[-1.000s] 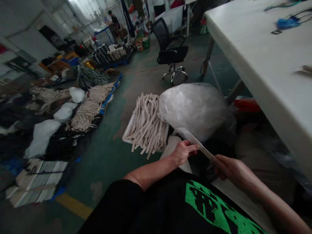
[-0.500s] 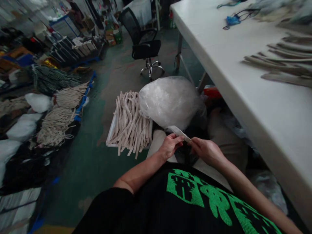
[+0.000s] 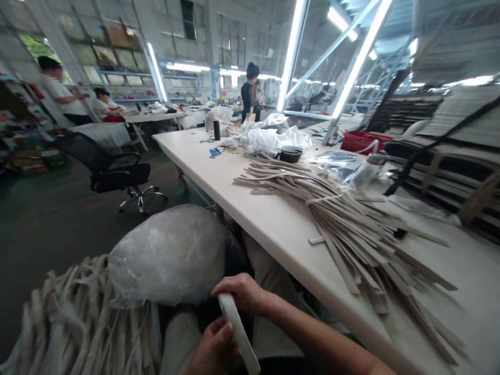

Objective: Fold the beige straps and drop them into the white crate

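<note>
A pale fabric strip [image 3: 239, 330] runs between my two hands, over my lap. Its upper end is pinched by my right hand [image 3: 242, 292], whose fingers curl over it. Lower down, my left hand [image 3: 217, 341] is closed on the strip's side, with the thumb pressed against it. Just beyond my hands sits a large, full clear plastic bag [image 3: 172, 255]; its contents look whitish and cannot be made out. To my left, many similar beige strips [image 3: 84, 317] are heaped together. More long strips [image 3: 351, 224] lie in a loosely tied bundle on the table.
The white table [image 3: 219, 192] stretches away on my right, its edge close to my right arm. On it are a black bowl [image 3: 290, 153], plastic wrapping [image 3: 279, 138] and a blue item [image 3: 215, 152]. A black office chair [image 3: 113, 166] stands ahead left. Several people are farther back.
My view has swung up and to the right, bringing the tabletop bundle and the room into sight. The strip stays in both hands and now points down toward me, my right hand at its far end.
</note>
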### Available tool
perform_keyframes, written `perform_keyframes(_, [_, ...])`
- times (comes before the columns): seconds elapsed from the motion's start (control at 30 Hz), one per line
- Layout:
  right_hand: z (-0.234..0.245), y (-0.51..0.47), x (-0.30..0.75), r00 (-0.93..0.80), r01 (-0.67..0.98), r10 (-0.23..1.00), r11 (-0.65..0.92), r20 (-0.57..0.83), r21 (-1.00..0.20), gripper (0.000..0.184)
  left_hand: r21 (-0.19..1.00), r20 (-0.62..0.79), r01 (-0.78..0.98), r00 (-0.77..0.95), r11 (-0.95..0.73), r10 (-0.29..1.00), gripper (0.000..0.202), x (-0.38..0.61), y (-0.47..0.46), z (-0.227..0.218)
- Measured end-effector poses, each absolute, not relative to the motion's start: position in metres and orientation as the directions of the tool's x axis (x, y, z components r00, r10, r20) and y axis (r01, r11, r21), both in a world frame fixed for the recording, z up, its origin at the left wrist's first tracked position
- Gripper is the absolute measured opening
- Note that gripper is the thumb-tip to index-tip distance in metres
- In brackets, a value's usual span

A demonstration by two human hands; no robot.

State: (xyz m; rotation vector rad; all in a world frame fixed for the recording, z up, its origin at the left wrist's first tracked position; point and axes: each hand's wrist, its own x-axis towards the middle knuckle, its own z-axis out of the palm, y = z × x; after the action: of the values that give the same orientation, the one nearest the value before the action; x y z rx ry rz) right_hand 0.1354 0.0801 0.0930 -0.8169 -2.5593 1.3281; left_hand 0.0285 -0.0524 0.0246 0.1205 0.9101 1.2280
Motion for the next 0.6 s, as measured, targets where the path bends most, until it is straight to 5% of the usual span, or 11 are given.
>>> perform_keyframes(0.13, [0.114,0.074,0.159,-0.776,0.324,0.628,0.317,-0.059,-0.891,0.034,0.281,-0.563,-0.848,0.234,0.450,0.793,0.069,0.015,-0.030,0.016])
perform_keyframes(0.23, [0.119,0.065,0.187,-0.849,0.280,0.512,0.231,-0.128,-0.932,0.053,0.235,-0.670,-0.921,0.079,0.312,0.738,0.058,-0.005,0.000,0.004])
perform_keyframes(0.33, [0.109,0.053,0.212,-0.890,0.352,0.347,0.108,-0.297,-0.930,0.053,0.358,-0.751,-0.934,-0.293,-0.008,0.592,0.031,-0.035,0.027,-0.002])
perform_keyframes(0.43, [0.087,0.044,0.224,-0.847,0.469,0.309,0.052,-0.433,-0.882,0.053,0.472,-0.703,-0.857,-0.506,-0.205,0.499,0.021,-0.062,0.038,0.006])
perform_keyframes(0.6, [0.058,0.049,0.197,-0.817,0.408,0.446,-0.001,-0.366,-0.913,0.056,0.634,-0.467,-0.745,-0.582,-0.206,0.666,0.022,-0.054,0.028,0.031])
